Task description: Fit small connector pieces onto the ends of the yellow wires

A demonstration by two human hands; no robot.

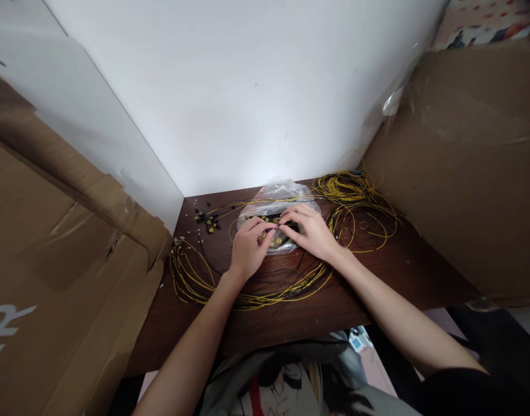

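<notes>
From the head camera, I take the clear plastic bag as the centre of my dial. It lies open on the dark wooden table, holding a pile of small yellow-and-black pieces, partly covered by the fingers. Over the bag, the left hand pinches a thin wire between thumb and forefinger. The right hand meets it from three o'clock, thumb and forefinger curved toward the same spot; the tips are too small on my feed for me to tell whether they grip.

At nine o'clock from the bag I see a cluster of black-and-yellow connectors, loose on the wood. At two sits a coil of yellow wire. A long yellow-and-black bundle sweeps below, through six. Farther out stand two cardboard boxes, one toward nine, one toward three; their insides are hidden from me.
</notes>
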